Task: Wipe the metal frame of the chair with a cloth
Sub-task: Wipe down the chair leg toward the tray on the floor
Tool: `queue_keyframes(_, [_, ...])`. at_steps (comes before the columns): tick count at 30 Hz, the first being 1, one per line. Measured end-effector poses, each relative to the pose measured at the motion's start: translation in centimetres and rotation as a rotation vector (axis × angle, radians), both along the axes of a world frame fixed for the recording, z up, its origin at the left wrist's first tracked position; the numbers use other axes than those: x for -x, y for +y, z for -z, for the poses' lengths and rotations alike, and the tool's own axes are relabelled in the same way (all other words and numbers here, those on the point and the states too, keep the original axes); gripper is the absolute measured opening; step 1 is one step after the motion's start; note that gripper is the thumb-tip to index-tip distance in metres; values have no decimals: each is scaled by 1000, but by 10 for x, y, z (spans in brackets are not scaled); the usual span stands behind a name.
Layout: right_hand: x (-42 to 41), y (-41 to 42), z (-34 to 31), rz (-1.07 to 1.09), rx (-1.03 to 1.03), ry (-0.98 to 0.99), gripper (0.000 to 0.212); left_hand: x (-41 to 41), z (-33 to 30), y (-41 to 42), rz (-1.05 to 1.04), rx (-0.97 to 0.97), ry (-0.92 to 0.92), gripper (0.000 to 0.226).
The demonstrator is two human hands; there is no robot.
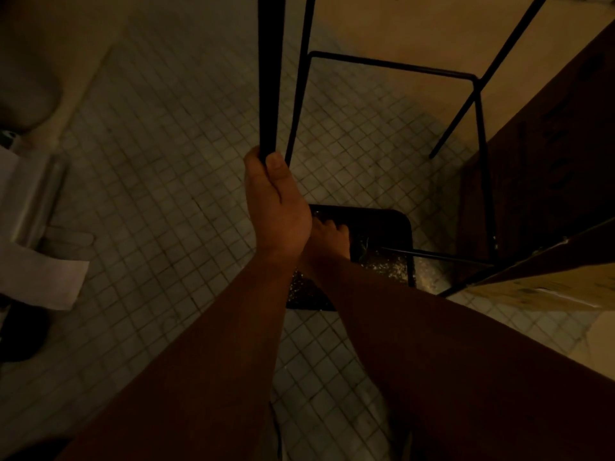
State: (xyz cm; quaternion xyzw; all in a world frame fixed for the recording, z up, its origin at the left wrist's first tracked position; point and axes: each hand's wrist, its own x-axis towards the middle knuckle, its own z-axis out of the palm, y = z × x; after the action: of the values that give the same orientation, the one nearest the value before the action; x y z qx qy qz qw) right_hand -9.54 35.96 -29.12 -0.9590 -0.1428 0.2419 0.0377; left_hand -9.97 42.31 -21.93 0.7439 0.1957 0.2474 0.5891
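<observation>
Chair: a black chair with a thin metal rod frame (392, 66) stands upside down on the floor, its legs rising toward the camera and its dark square seat (382, 234) pressed flat on the tiles.
Frame details: a rectangular loop of rod joins the legs near the top of the view; one slim crossbar runs just above the seat on the right side.
Left hand: the left hand (276, 207) is wrapped round a thick black leg (271, 78) of the frame, thumb on the near side, fingers clamped on the bar.
Right hand: the right hand (327, 237) reaches under the left wrist and lies low against the seat; only part of it shows, so I cannot tell whether its fingers are apart or closed, nor whether it holds anything.
Seat surface: pale specks and crumbs are scattered over the underside of the seat, thickest near the right edge.
Floor: small square pale grey mosaic tiles (166, 161) with dark grout cover most of the view; a smooth cream strip lies beyond them at the upper right.
Right side of room: a dark brown wooden cabinet (549, 144) stands just beside the chair, with a light cardboard-coloured panel (549, 287) below it.
Left side of room: a white sheet of paper or cloth (36, 277) hangs at the edge, next to a dull metal cylinder (36, 201).
Light: dim and yellowish, leaving the corners blurred.
</observation>
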Motion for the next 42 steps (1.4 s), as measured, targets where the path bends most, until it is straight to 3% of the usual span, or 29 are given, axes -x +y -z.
queue_keyframes(5, [4, -40, 8, -7, -32, -116, 43, 2, -4, 0, 21, -6, 18, 20])
queue_keyframes(13, [10, -145, 16, 69, 51, -158, 44, 1, -3, -10, -51, 0, -18, 18])
queue_keyframes(20, [9, -156, 19, 142, -66, -122, 40, 4, 1, -24, -103, -44, -12, 57])
queue_keyframes(28, [8, -182, 14, 362, -290, -152, 30, 17, -5, -47, -123, -94, 170, 78])
queue_keyframes(32, [13, -193, 5, 414, -397, -157, 32, 21, -8, -66, -110, -119, 354, 86])
queue_keyframes(36, [26, -198, -6, 424, -468, -288, 27, 31, -3, -103, 115, -158, 580, 81])
queue_keyframes(42, [61, -229, -13, 483, -480, -338, 22, 21, 30, -134, 480, -477, 667, 65])
